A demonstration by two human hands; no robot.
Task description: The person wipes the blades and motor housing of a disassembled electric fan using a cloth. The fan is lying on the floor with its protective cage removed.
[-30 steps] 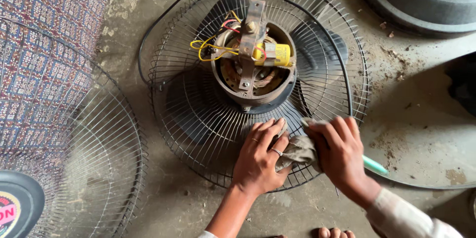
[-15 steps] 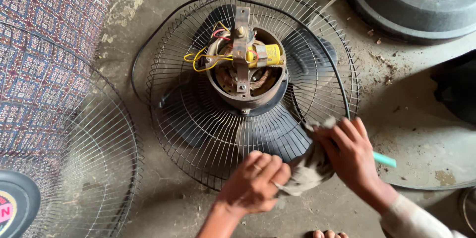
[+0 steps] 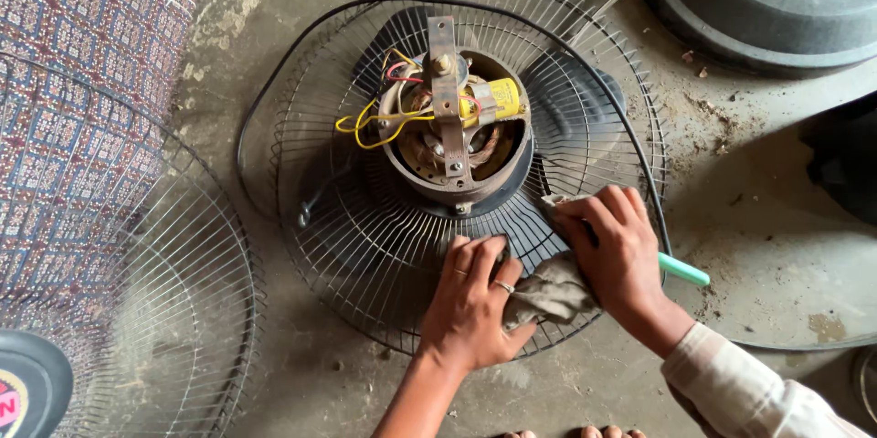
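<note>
A black cable [image 3: 585, 63] crosses the fan guard [image 3: 365, 246] beside its motor [image 3: 454, 123]. Below the motor, the left hand [image 3: 470, 306] lies flat, fingers spread. The right hand [image 3: 617, 251] pinches a grey rag [image 3: 548, 292].

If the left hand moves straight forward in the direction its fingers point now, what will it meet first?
The left hand lies on the wire fan guard, fingers pointing up the picture toward the centre. Sliding straight on, it would probably meet the open fan motor housing first; depth is hard to judge.

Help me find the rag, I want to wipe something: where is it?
In the head view, the grey rag lies on the lower right part of the fan's wire guard, bunched between the left hand and right hand, below the open motor.
</note>
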